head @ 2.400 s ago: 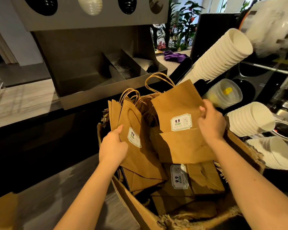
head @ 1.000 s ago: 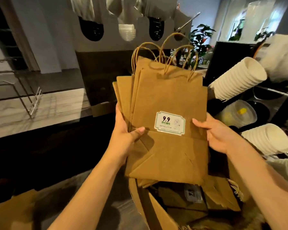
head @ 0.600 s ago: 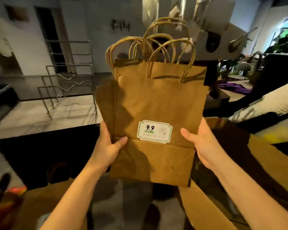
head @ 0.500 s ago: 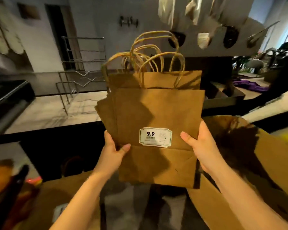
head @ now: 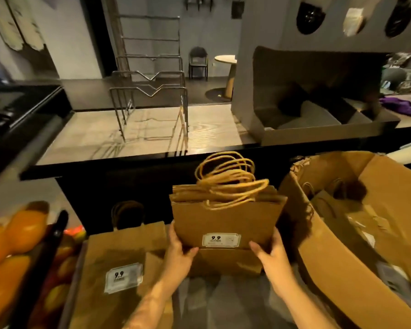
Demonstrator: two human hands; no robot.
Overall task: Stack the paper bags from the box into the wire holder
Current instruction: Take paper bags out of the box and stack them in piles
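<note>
Below the silver wire holder [head: 150, 100], two hands hold up a bunch of flat brown paper bags with twisted paper handles [head: 226, 217].
The left hand [head: 179, 252] grips the bunch's left edge and the right hand [head: 271, 254] grips its right edge, with thumbs on the front and fingers curled behind. The bunch stands upright, nearer to the person than the holder and well apart from it. The holder sits on the pale wooden counter [head: 86, 136] with no bag seen in it, so I think the job has barely begun. Nearer than the holder and to its right, the open brown cardboard box [head: 337, 264] has more bags inside. This bunch must go up into the holder, then the rest.
</note>
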